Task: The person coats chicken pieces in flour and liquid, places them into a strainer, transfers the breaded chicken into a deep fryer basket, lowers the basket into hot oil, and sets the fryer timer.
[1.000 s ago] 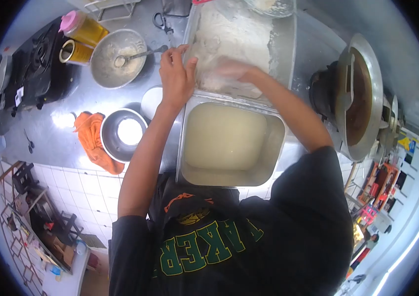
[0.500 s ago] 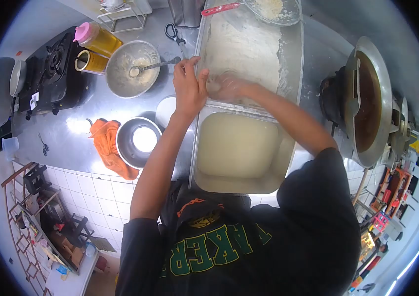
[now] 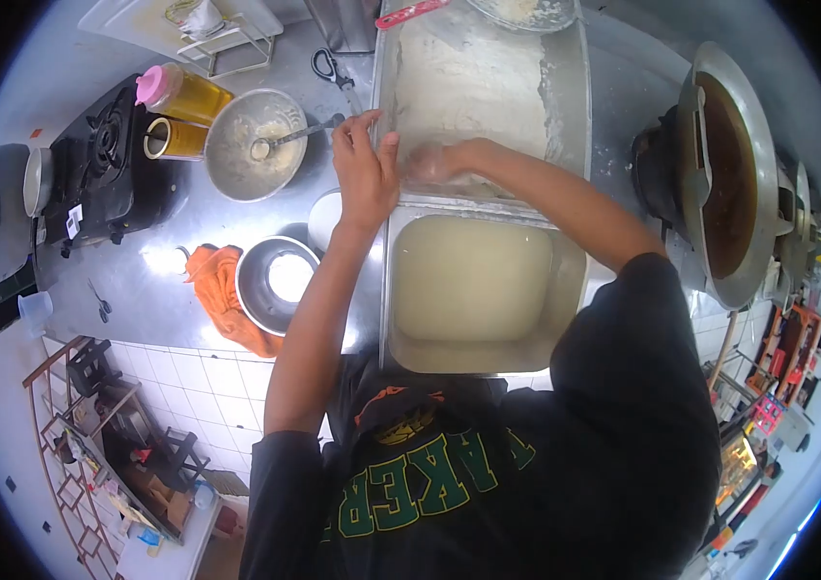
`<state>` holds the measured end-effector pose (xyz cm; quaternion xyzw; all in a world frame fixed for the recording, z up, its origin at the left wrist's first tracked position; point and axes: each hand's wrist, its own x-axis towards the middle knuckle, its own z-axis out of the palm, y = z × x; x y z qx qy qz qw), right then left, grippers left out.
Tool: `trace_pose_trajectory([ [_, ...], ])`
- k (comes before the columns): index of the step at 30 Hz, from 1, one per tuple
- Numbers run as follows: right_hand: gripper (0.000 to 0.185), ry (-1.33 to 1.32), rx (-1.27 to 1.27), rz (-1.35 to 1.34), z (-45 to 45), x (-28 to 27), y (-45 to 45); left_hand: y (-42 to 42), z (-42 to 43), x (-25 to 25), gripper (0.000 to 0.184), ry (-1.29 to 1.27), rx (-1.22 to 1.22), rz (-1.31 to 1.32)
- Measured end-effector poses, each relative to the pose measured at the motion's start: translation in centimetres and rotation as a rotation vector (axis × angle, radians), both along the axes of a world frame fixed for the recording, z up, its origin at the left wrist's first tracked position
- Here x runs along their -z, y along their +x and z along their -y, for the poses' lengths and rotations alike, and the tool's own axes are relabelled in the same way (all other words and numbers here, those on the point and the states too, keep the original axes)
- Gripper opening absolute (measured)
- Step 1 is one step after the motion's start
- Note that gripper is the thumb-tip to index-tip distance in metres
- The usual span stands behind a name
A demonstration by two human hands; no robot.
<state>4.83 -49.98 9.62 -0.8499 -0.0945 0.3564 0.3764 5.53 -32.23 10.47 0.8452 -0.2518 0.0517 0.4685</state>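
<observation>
A large metal tray [image 3: 473,82] holds white flour. My left hand [image 3: 365,174] rests at the left rim of this tray, fingers apart, with nothing visible in it. Inside the tray's near left corner, my right hand [image 3: 434,162] is down in the flour, smeared by motion; its fingers and anything they hold cannot be made out. Directly nearer to me, touching the flour tray, is a deep metal pan [image 3: 565,300] with a pale liquid [image 3: 468,278]. A glass bowl [image 3: 528,12] with crumbly bits and a red-handled tool [image 3: 412,13] lie at the flour tray's far end.
To the left are a floury bowl [image 3: 227,164] with a ladle, scissors [image 3: 325,66], an oil jug [image 3: 188,94], a yellow can [image 3: 178,140], an empty bowl [image 3: 258,300], an orange cloth [image 3: 222,298] and a stove [image 3: 111,140]. A wide pan of brown liquid [image 3: 727,184] stands right.
My right hand has moved left and down into the near left corner of the flour tray. My left hand stays at the rim. The camera view has shifted.
</observation>
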Motion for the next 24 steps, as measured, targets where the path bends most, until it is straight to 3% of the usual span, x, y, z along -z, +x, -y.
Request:
trace_pose_trajectory([
  [2, 0.053, -0.279, -0.255, -0.088, 1.3, -1.3, -0.6, 0.2, 0.2, 0.1, 0.041, 0.007, -0.017, 0.004],
  [3, 0.053, -0.277, -0.269, -0.091, 2.5, -0.5, -1.8, 0.1, 0.2, -0.1, 0.041, 0.0, -0.014, 0.004],
  [4, 0.054, -0.405, -0.31, 0.308, 4.3, 1.3, -3.8, 0.0, 0.0, -0.2, 0.041, -0.007, -0.009, 0.003],
  [6, 0.056, -0.527, -0.351, 0.714, 6.5, 3.2, -5.8, -0.1, 0.0, 0.0, 0.04, -0.015, -0.023, -0.004],
  [9, 0.067, -0.6, 0.094, 0.775, 6.4, 2.6, -6.3, 0.0, 0.1, 0.1, 0.04, -0.014, -0.023, 0.001],
  [10, 0.065, -0.756, -0.038, 0.407, 4.9, 2.2, -5.2, 0.0, 0.1, 0.1, 0.04, 0.0, -0.025, 0.008],
  [12, 0.064, -0.887, -0.153, 0.03, 2.8, 0.9, -4.1, -0.2, 0.1, -0.1, 0.041, 0.007, -0.015, 0.02],
  [14, 0.062, -0.493, 0.128, -0.025, 2.0, -0.2, -3.7, -0.2, 0.1, -0.3, 0.041, 0.005, -0.013, 0.043],
  [18, 0.05, -0.303, -0.111, 0.221, 2.9, -0.8, -3.4, 0.1, 0.2, -0.1, 0.041, 0.012, -0.025, 0.037],
  [19, 0.051, -0.25, -0.044, 0.221, 4.5, -1.6, -3.4, 0.0, 0.1, 0.1, 0.041, 0.032, -0.029, 0.037],
  [21, 0.051, -0.289, 0.112, -0.317, 4.5, -9.9, -1.7, -0.4, -0.1, 0.2, 0.041, 0.029, -0.036, 0.036],
  [22, 0.051, -0.292, 0.11, -0.311, 5.6, -8.1, -2.5, 0.0, 0.1, 0.0, 0.041, 0.012, -0.03, 0.059],
  [24, 0.052, -0.158, 0.072, -0.199, 8.9, 0.8, -4.9, -0.2, 0.2, -0.3, 0.041, 0.016, -0.044, 0.053],
])
